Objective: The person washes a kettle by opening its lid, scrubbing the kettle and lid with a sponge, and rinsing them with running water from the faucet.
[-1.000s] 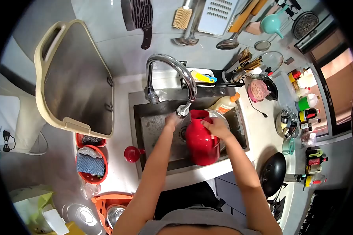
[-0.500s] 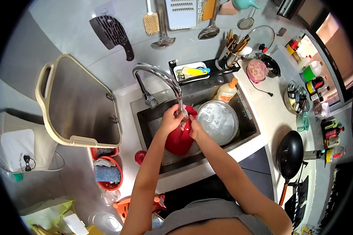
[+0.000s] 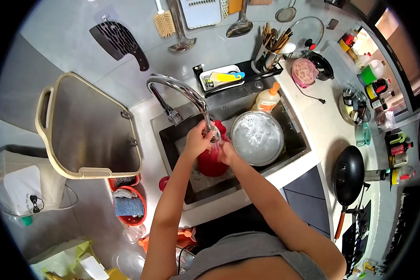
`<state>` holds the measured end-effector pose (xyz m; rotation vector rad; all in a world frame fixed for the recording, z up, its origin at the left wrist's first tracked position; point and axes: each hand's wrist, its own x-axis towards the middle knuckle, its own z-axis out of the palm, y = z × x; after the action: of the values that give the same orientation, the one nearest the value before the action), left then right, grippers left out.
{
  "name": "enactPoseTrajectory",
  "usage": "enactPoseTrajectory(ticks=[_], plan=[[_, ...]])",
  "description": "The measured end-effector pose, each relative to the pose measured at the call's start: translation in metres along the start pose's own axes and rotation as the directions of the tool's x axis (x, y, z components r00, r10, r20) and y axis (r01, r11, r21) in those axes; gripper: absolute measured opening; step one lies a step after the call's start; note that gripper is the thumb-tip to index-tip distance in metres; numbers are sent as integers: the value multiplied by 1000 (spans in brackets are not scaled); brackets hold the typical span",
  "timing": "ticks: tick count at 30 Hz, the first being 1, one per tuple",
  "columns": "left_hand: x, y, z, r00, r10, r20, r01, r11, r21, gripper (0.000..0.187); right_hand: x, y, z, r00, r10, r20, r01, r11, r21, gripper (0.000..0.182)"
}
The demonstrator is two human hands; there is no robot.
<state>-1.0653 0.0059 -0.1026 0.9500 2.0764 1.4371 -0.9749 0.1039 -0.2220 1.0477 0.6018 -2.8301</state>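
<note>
My left hand (image 3: 198, 139) is wrapped round the spray head (image 3: 214, 136) at the end of the curved chrome faucet (image 3: 178, 86). Water seems to run down from it onto a red, rounded vessel (image 3: 212, 164) in the sink (image 3: 191, 198); its exact kind is partly hidden by my hands. Close to the vessel's right side is my right hand (image 3: 227, 153), its fingers smeared by motion. A round metal pot (image 3: 257, 151) holding cloudy, foamy water stands to the right of that hand.
An orange-capped bottle (image 3: 267, 98) stands in the sink's back right corner. Behind lies a black rack (image 3: 240, 74) with a white tray and chopsticks. A cutting board (image 3: 91, 130) leans at left; a black frying pan (image 3: 348, 172) sits at right.
The camera view has shifted slightly. My right hand has moved off the red vessel's rim a little downward and is now blurred. My left hand stays on the spray head.
</note>
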Motion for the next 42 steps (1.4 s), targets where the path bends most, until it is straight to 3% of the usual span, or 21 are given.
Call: enactPoseTrajectory(ticks=[3, 6, 9, 10, 11, 13, 15, 16, 17, 18, 20, 22, 25, 26, 27, 29, 32, 35, 38, 42], plan=[[-2, -4, 4, 999, -48, -15, 45, 988, -149, 25, -8, -1, 18, 987, -159, 35, 159, 987, 3, 29], [-8, -5, 13, 990, -52, -130, 16, 965, -260, 25, -7, -7, 22, 977, -208, -39, 204, 976, -79, 27], [-25, -51, 35, 947, 5, -323, -49, 991, -127, 26, 3, -14, 9, 993, -111, -43, 110, 994, -26, 26], [-33, -76, 46, 955, 8, -296, -17, 999, -27, 25, 17, -13, -5, 996, -89, -7, 89, 996, 12, 26], [-37, -84, 54, 969, 53, -243, -76, 993, -85, 28, 14, -15, 1, 997, -68, 30, 67, 997, 49, 26], [-41, -97, 71, 933, 188, -308, -112, 962, 247, 32, 16, -14, -1, 993, -98, 64, 93, 993, 78, 29], [-34, -108, 78, 929, 127, -349, -65, 981, 183, 35, 31, -10, -11, 989, -106, 100, 98, 992, 82, 31], [-30, -111, 78, 935, 75, -348, -16, 986, 168, 35, 27, -9, 0, 984, -169, -48, 166, 984, -61, 37], [-27, -116, 80, 939, 21, -344, 34, 988, 153, 35, 20, -10, 5, 982, -184, -38, 176, 973, -153, 38], [-18, -119, 83, 882, 48, -469, 44, 982, 184, 30, 14, -11, 11, 980, -200, -26, 188, 952, -242, 38], [-9, -89, 70, 910, -201, -363, 194, 979, -56, 26, 16, -13, 11, 982, -187, 29, 186, 929, -319, 39], [4, -96, 76, 881, -394, -260, 262, 866, -426, 22, 8, -11, 13, 977, -204, -64, 178, 942, -286, 37], [25, -130, 82, 844, -519, -134, 447, 820, -358, 21, 11, -6, 0, 961, -239, -139, 207, 956, -208, 27], [27, -115, 75, 827, -562, -30, 478, 728, -491, 19, 11, -3, -4, 955, -269, -125, 243, 952, -187, 27], [20, -99, 69, 917, -398, -11, 298, 704, -645, 16, 12, -1, -9, 948, -297, -114, 277, 947, -164, 26], [17, -147, 82, 886, -407, 223, 415, 481, -772, 14, 14, -1, -13, 938, -306, -163, 281, 946, -160, 35], [2, -144, 92, 866, -492, 87, 339, 451, -826, 15, 20, 3, -25, 955, -271, -122, 260, 961, -96, 35], [1, -161, 93, 775, -630, -43, 419, 565, -711, 12, 25, 11, -36, 979, -189, -77, 180, 977, -116, 33], [2, -175, 86, 740, -672, -32, 506, 587, -632, 15, 15, 16, -22, 986, -134, -101, 118, 981, -154, 22], [9, -170, 73, 658, -750, 62, 633, 507, -585, 20, 17, 9, -12, 992, -82, -101, 61, 980, -189, 17]])
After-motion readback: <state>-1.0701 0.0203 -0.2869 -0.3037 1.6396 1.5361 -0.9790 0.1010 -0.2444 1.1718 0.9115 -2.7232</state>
